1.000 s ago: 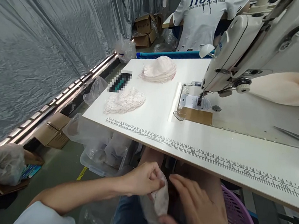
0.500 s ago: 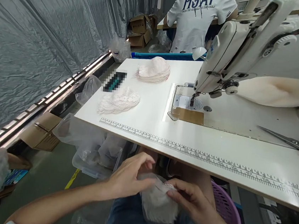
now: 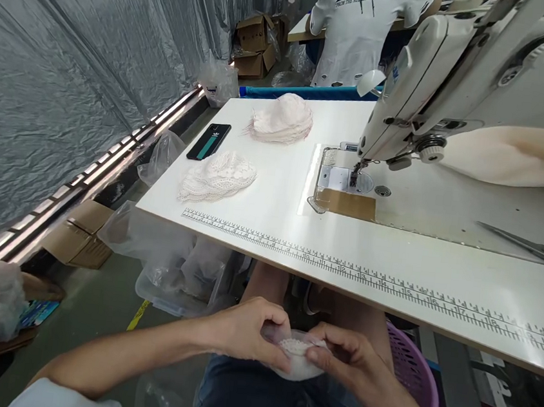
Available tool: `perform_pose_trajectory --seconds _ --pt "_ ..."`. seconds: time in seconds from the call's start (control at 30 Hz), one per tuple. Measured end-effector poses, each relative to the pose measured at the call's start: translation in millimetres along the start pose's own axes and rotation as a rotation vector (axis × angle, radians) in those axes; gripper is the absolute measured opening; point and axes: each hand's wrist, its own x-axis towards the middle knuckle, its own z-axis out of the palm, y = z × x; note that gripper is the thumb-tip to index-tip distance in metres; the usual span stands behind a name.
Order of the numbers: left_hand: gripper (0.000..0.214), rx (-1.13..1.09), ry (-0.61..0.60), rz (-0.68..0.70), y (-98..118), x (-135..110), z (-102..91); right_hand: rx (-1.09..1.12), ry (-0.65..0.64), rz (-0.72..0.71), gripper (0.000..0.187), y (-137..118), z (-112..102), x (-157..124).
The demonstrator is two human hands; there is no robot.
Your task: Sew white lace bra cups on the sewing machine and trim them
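Pinch grips from our left hand [image 3: 249, 330] and right hand [image 3: 357, 363] close on opposite ends of the small clear plastic bag of white lace pieces [image 3: 295, 356], which lies crosswise between them, equally near both, over our lap below the near edge of the white table [image 3: 392, 258].

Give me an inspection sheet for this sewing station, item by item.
Surface: white table with printed ruler edge, sewing machine on it.
Job's things: small white lacy bundle, held over the lap below the table edge.
Clutter: lace pile, pink fabric pile, phone, scissors on the table.
Hands: left hand and right hand both pinch the bundle.
Cables: nothing seen.
Surroundings: plastic sheeting, cardboard boxes, purple basket, another person beyond the table.
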Motion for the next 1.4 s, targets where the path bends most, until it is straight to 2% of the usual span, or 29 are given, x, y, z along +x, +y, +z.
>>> perform_pose_trajectory --seconds 0.23,0.37,0.6,0.9,1.03,1.13,1.3,1.4 --pt "0.018 -0.041 -0.007 0.086 1 -3 0.7 0.043 -0.068 -0.009 0.027 -2 -5 -5" --pt "0.016 -0.066 -0.012 0.098 3 -3 1.6 0.032 -0.023 -0.002 0.026 -2 0 -3" --pt "0.02 -0.117 -0.112 0.006 3 -9 -3.0 0.054 -0.029 0.04 0.027 1 -5 -3" --pt "0.021 -0.181 -0.133 -0.051 2 -8 -3.1 0.094 -0.01 0.098 0.028 1 -12 -9" --pt "0.028 -0.283 -0.171 -0.093 3 -8 -3.6 0.104 -0.008 0.12 0.028 4 -16 -9" --pt "0.033 -0.267 -0.2 -0.099 1 -7 -3.6 0.144 -0.02 0.129 0.027 5 -17 -11" --pt "0.021 -0.247 -0.182 0.012 -3 -6 -2.6 0.129 0.088 0.153 0.033 -2 -13 -16" --pt "0.019 -0.297 -0.164 0.001 -4 -6 -2.0 0.105 0.118 0.171 0.039 -6 -11 -17"
